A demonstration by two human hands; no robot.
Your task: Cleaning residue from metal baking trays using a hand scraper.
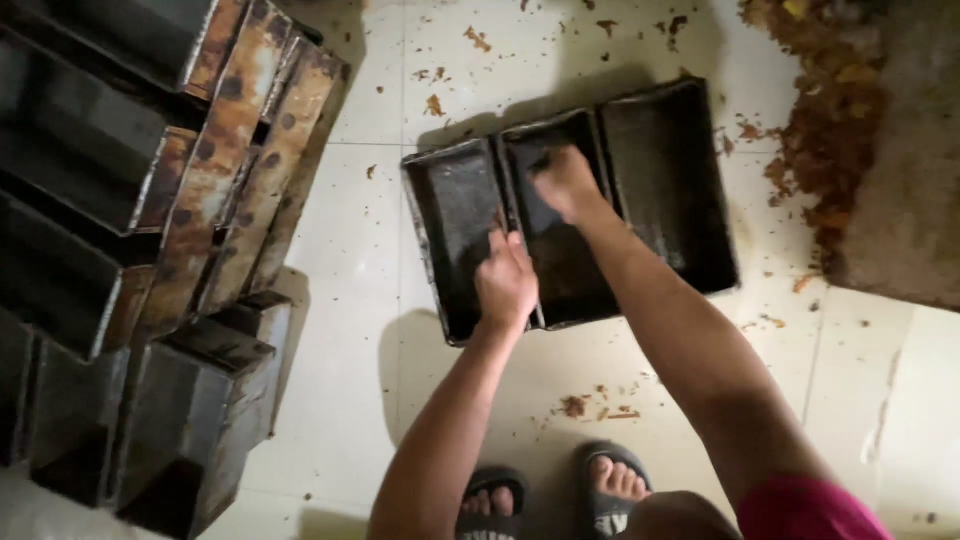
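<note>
Three-bay dark baking tray (668,180) lay on the tiled floor, long axis running away from the sandals (560,500). Left hand (506,282) gripped the wall btw. left & middle bays, fingers curled shut; right hand (565,182) reached into middle bay, fingers bent, holding what—can't tell.

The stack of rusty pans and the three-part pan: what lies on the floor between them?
Head view: bare tile floor, with one small brown crumb.
</note>
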